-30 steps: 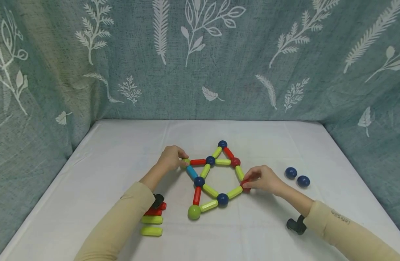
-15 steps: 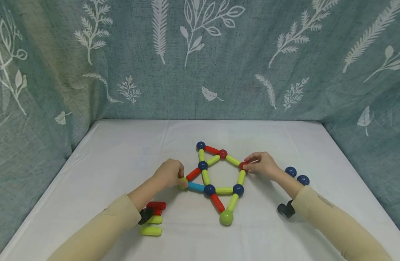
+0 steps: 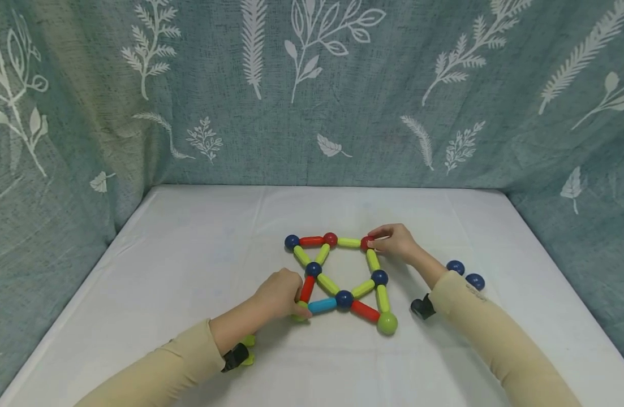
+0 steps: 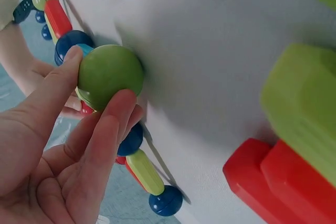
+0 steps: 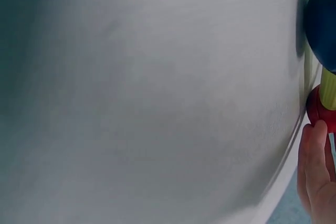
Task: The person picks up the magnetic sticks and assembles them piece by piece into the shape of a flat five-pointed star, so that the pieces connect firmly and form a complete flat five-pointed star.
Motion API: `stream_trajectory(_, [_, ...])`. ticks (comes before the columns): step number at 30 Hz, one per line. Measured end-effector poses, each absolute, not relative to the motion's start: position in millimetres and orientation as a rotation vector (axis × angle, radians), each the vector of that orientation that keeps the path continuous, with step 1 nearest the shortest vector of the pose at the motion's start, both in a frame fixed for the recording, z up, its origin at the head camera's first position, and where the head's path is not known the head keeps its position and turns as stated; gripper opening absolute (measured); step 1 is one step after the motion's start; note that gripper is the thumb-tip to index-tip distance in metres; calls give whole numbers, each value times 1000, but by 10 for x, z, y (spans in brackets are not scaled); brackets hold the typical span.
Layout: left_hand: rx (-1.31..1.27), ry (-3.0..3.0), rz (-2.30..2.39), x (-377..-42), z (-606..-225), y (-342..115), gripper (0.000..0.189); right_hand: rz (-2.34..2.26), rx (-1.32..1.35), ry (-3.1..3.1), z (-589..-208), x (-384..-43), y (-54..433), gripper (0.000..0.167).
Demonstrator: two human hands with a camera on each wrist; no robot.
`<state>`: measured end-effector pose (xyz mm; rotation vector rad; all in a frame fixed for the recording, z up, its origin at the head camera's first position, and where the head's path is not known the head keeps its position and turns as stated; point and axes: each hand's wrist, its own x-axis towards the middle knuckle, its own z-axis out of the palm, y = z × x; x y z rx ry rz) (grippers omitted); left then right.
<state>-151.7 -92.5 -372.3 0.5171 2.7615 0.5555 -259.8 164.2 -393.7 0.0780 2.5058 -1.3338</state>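
Observation:
A flat figure of magnetic sticks and balls lies on the white table: a ring of yellow-green sticks with triangles along its sides. My left hand (image 3: 278, 293) pinches the green ball (image 4: 110, 76) at its near left corner, thumb on one side and fingers on the other. A blue stick (image 3: 322, 306) and a red stick (image 3: 307, 289) run from that ball. At the far right corner my right hand (image 3: 395, 244) pinches a red ball (image 3: 365, 243). Another green ball (image 3: 387, 323) forms the near right corner. In the right wrist view only part of the right hand shows at the edge.
Two loose blue balls (image 3: 455, 267) lie right of the figure, beside the right forearm. Loose yellow-green sticks (image 4: 304, 103) and red sticks (image 4: 262, 182) lie by the left wrist, mostly hidden in the head view. A patterned curtain (image 3: 312, 102) hangs behind the table.
The figure has turned counter-clockwise on the table. My left hand moved nearer with its green ball, while my right hand moved away and leftward with the red ball. Both kept their grip.

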Motion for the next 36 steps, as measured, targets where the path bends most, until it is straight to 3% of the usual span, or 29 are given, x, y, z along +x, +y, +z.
stream_trajectory(16, [492,2772,602,-1478,-3710,-884,40,-1294,8,2577,-3965,-2587,1634,33])
stream_trajectory(36, [479,2761,763,-1420,-3784,-1006,35,-1261,-344,2485,-3983,-2057,1982,33])
